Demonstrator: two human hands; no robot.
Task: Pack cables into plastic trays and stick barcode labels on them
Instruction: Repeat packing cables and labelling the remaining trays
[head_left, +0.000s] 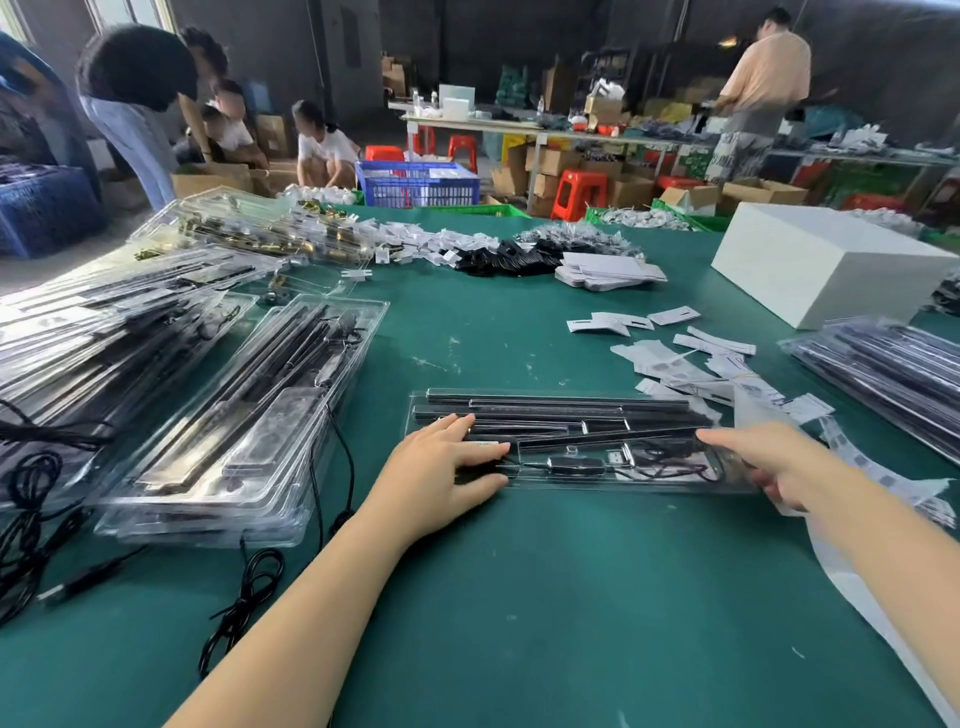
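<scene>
Several filled clear trays (244, 415) are stacked at the left on the green table (519, 597), loose black cables (244, 597) beside them. Left hand (447, 467) lies flat, fingers straight, on the left end of the centre tray (571, 441). Right hand (774, 457) grasps that tray's right end. Barcode labels (691, 358) lie scattered behind it, near a white box (826, 260).

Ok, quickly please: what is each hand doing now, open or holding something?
Left hand: open, fingers flat on the tray.
Right hand: grips the tray's right end, fingers curled under its edge.
</scene>
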